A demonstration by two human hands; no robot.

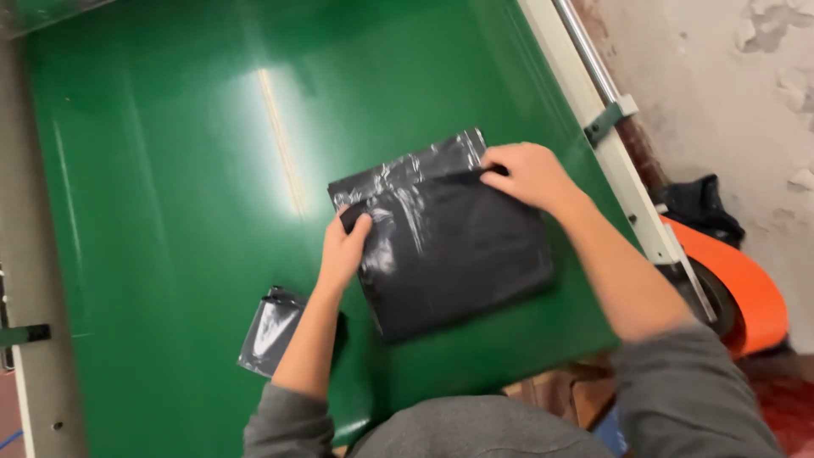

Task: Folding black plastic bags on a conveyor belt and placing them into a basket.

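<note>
While my arms reach out over the green table [153, 254], both hands are on a flat black plastic bag [458, 263] lying near its right edge. My left hand [343, 250] curls loosely at the bag's left corner, thumb pressed on top, fingers tucked under the edge. My right hand [526, 174] pinches the glossy flap [407, 174] along the top – fingers closed on its right end. Just left of my left forearm lies a smaller black packet [270, 329], shiny and rectangular, apart from the bag – an orange roll [746, 288] sits beyond the table's pale rail [610, 161]
</note>
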